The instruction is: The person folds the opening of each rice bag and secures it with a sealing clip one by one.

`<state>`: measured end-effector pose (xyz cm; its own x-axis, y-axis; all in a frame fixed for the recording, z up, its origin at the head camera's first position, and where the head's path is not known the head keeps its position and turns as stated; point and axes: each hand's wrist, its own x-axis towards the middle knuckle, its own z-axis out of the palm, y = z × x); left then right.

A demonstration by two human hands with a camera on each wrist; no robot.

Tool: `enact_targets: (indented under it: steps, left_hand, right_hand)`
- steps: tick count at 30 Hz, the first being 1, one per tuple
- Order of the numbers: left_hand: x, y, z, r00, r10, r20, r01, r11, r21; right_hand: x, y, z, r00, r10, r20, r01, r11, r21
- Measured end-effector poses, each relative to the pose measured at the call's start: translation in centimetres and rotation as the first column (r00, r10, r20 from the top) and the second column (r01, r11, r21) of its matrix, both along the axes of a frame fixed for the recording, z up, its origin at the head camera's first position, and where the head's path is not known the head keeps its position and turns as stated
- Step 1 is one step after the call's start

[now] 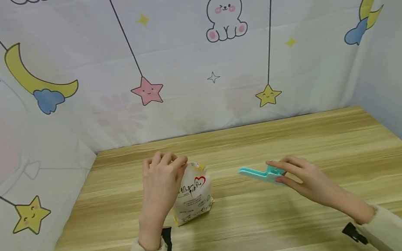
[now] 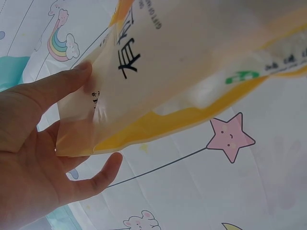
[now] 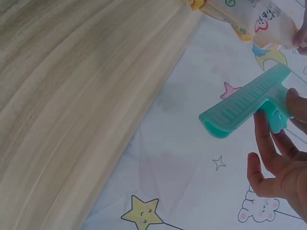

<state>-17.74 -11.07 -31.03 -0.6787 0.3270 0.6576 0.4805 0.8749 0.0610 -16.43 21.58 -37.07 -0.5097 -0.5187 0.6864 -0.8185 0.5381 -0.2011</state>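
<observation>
A white plastic food bag [image 1: 193, 194] with yellow edges, black characters and a red heart outline stands on the table. My left hand [image 1: 162, 182] pinches its top edge; in the left wrist view the thumb lies on the near face of the bag [image 2: 158, 72] and other fingers pass behind it. To the right, above the table, my right hand [image 1: 308, 181] holds a turquoise sealing clip [image 1: 260, 174] by its handles between thumb and fingers. The long ribbed bar of the clip [image 3: 244, 103] points toward the bag, apart from it.
The wood-grain table [image 1: 258, 239] runs back to a white fabric wall [image 1: 199, 112] printed with stars, moons and rabbits. More of this fabric rises along the left and right sides. Black straps [image 1: 167, 238] circle both sleeved wrists.
</observation>
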Motion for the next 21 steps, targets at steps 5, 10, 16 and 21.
enact_targets:
  steps: [5, 10, 16, 21]
  left_hand:
    - [0.0, 0.0, 0.0, 1.000, 0.001, -0.002, -0.001, 1.000, 0.001]
    - [0.0, 0.0, 0.0, 1.000, 0.002, -0.004, -0.002, 1.000, 0.003]
    - [0.1, 0.0, 0.0, 1.000, 0.001, -0.003, -0.001, 1.000, 0.003]
    - [0.1, 0.0, 0.1, 1.000, 0.004, -0.001, -0.004, 1.000, -0.001]
  right_hand:
    - [-0.2, -0.4, 0.2, 1.000, -0.023, 0.019, 0.023, 1.000, 0.001]
    - [-0.4, -1.0, 0.3, 0.999, -0.028, 0.034, 0.029, 1.000, -0.011]
    - [-0.7, -1.7, 0.5, 0.996, -0.039, 0.078, 0.042, 0.999, -0.032]
    - [-1.0, -2.4, 0.6, 0.985, -0.053, 0.165, 0.065, 0.996, -0.064]
